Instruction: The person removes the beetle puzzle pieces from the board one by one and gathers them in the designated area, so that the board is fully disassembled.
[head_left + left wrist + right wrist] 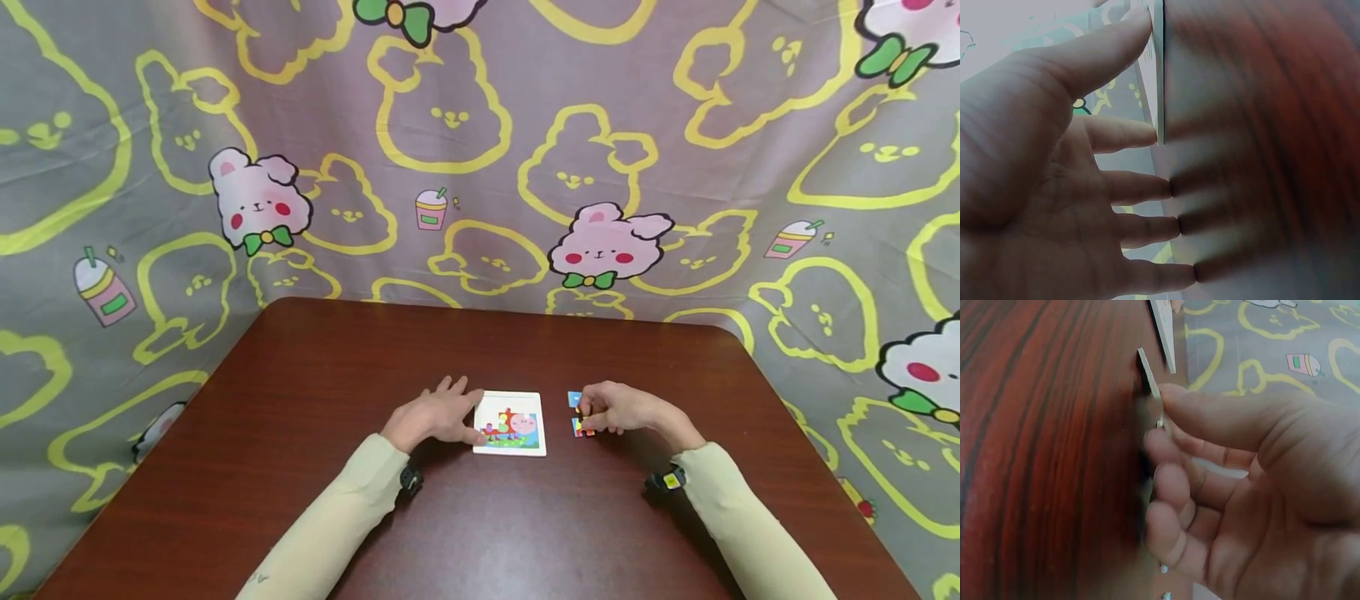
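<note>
A white-framed jigsaw board (511, 400) lies on the table, its lower part filled with a colourful cartoon picture and its upper part bare. My left hand (437, 415) is spread flat beside it, with thumb and index finger touching its left edge and the other fingertips on the table (1260, 112). To the right of the board, my right hand (621, 407) pinches a thin puzzle piece (1149, 374) between thumb and curled fingers. That piece is tilted close over the tabletop, seen edge-on in the right wrist view. Another, blue piece (573, 397) lies just beyond the fingers.
The dark red-brown wooden table (360, 350) surrounds the board. A patterned cloth (480, 167) with cartoon rabbits hangs behind the table and at both sides. Dark bands with small devices sit on the left wrist (410, 481) and right wrist (666, 481).
</note>
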The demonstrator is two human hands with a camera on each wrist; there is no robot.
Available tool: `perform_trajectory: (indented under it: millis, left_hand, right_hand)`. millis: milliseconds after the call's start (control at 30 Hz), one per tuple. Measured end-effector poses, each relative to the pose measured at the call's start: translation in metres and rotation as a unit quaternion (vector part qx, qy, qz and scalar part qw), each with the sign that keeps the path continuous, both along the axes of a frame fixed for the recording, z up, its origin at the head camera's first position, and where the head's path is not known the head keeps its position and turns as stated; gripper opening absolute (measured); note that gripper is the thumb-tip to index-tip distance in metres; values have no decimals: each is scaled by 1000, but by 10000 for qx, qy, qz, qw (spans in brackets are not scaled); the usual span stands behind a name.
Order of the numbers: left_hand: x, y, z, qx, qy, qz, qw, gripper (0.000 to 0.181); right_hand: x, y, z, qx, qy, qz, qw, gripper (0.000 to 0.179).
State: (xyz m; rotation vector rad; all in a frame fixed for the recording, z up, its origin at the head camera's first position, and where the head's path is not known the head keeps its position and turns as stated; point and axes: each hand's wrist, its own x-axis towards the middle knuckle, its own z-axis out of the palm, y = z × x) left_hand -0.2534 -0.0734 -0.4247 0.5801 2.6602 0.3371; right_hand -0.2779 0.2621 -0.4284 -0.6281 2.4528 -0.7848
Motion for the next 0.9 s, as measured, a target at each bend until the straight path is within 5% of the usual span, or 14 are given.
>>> perform_trajectory:
  millis: [333, 900]
  left_hand:
    - [0, 0, -1, 29, 0, -6, 10000, 84]
    - [1, 1, 3, 53, 16, -29, 10000, 84]
  right_hand:
    - [6, -9, 6, 712, 782, -94, 9943, 19]
    - [1, -36, 16, 98, 892, 64, 9959, 9]
